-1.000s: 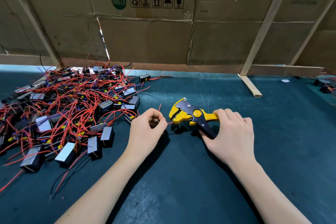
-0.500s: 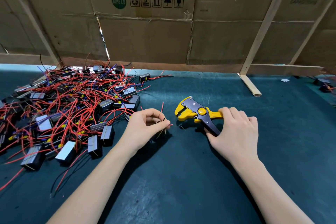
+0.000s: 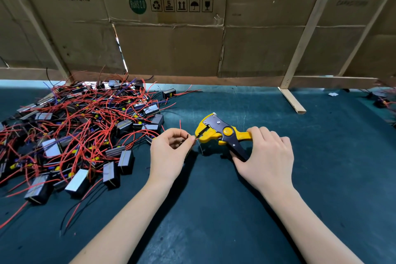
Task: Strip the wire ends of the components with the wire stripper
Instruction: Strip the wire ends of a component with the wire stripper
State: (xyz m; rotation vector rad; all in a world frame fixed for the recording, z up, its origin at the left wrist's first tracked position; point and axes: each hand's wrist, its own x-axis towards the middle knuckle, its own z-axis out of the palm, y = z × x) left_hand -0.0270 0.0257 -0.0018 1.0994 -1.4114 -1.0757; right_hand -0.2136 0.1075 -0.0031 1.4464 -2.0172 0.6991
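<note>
My right hand [image 3: 265,154] grips the handles of a yellow and black wire stripper [image 3: 220,135], whose jaws point left. My left hand [image 3: 171,152] pinches thin wires of a component, a red wire [image 3: 180,124] sticking up above the fingers. One wire end reaches into the stripper's jaws at the fingertips. The component's body is mostly hidden under my left hand. A large heap of black components with red wires [image 3: 81,130] lies to the left on the dark green mat.
A cardboard wall [image 3: 171,45] on wooden slats closes off the back of the table. A wooden foot [image 3: 292,100] juts onto the mat at the back right. A few more wired parts [image 3: 383,100] lie at the far right edge.
The stripper moved left, back toward my left hand, and its jaws now meet the wire end held at my fingertips. My left hand stayed in nearly the same place.
</note>
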